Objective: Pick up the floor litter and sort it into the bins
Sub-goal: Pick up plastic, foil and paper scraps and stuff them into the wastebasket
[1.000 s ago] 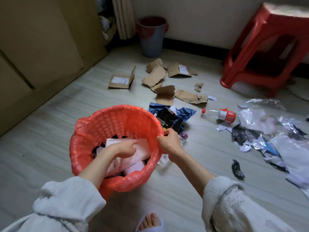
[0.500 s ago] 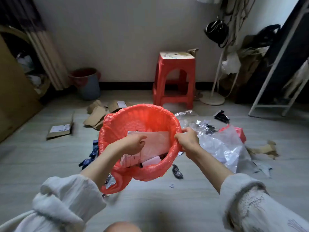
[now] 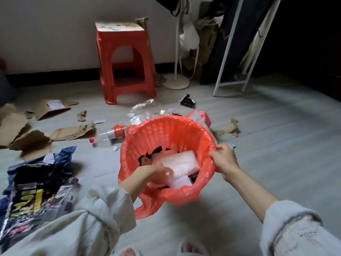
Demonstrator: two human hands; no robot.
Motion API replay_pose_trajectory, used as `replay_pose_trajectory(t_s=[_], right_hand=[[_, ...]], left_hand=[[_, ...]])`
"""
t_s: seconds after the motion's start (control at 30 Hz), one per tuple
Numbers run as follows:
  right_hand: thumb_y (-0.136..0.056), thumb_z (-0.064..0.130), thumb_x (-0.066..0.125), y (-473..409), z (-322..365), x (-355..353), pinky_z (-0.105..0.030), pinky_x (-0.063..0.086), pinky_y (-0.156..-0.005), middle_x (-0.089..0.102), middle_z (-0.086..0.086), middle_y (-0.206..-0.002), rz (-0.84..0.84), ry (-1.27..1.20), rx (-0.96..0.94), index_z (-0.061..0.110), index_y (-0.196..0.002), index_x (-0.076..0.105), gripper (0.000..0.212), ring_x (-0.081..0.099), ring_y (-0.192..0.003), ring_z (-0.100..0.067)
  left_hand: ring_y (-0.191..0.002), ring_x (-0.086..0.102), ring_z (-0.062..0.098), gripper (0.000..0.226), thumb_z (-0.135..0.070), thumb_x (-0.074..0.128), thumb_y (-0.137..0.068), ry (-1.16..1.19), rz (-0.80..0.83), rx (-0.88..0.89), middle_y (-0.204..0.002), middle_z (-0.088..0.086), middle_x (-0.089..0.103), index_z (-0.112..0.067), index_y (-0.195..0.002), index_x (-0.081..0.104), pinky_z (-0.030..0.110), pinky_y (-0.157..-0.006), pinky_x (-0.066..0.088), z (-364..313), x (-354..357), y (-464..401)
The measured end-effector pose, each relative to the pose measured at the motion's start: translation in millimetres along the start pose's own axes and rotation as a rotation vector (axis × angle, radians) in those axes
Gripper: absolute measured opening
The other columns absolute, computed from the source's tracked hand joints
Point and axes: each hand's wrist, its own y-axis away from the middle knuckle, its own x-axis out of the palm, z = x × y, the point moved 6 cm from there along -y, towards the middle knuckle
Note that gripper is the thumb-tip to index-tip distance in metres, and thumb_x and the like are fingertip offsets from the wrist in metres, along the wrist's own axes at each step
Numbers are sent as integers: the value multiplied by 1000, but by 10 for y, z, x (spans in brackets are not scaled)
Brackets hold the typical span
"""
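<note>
At centre frame the right hand pinches the rim of the red mesh bin lined with red plastic, while the left hand, fingers loosely curled, presses pale paper packets inside; best push flat, steadily.

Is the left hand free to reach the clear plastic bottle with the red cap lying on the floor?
Probably not yet: the left hand is inside the red-lined bin; the bottle lies beyond its rim.

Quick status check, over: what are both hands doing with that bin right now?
Right hand grips the red-lined bin at its rim. Left hand inside, on the pale packets; its grip unclear. Plastic bottle and cardboard scraps on the floor.
</note>
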Motion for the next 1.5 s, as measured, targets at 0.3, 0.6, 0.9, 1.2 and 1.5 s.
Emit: replay_pose_trajectory(t_s=[0.3, 0.6, 0.9, 1.2, 1.5], right_hand=[[-73, 9, 59, -642, -1223, -322, -47, 53, -80, 65, -14, -89, -276, -74, 261, 9, -94, 61, 21, 63, -85, -32], [-84, -3, 46, -536, -858, -234, -45, 30, -108, 35, -21, -145, -210, 637, -184, 8, -137, 36, 55, 34, -134, -37], [-96, 40, 40, -494, -960, 618, -51, 10, -116, -9, -3, -159, 626, 1199, -360, 34, -149, 8, 61, -5, -146, -25], [-79, 79, 18, -1146, -1910, 1347, -67, 2, -109, -29, 4, -154, 908, 1445, -71, 49, -137, -25, 79, -23, -142, -28], [-56, 84, -1, -1401, -2283, 1681, -63, -7, -110, -36, -5, -150, 1000, 1577, -162, 35, -139, -31, 101, -34, -137, -32]], left_hand=[[-125, 40, 33, 41, -27, 22, -103, -186, 151, 202, -135, 20, 43, -5, -131, 42, 39, -103, 30, -609, 421, -965], [-107, 54, 28, 30, -24, 34, -97, -243, -100, 311, -119, 9, 58, -11, -111, 57, 38, -84, 47, -687, 324, -1084], [-131, 40, 40, 48, -35, 30, -86, -385, -569, 331, -130, 11, 57, -19, -116, 63, 56, -106, 24, -267, 140, -653], [-139, 24, 38, 53, -38, 29, -86, -304, -745, 283, -140, 14, 46, -21, -130, 53, 46, -115, 9, -86, 133, -709], [-137, 26, 43, 50, -33, 34, -83, -229, -756, 296, -136, 16, 50, -14, -123, 57, 47, -112, 11, -77, 213, -810]])
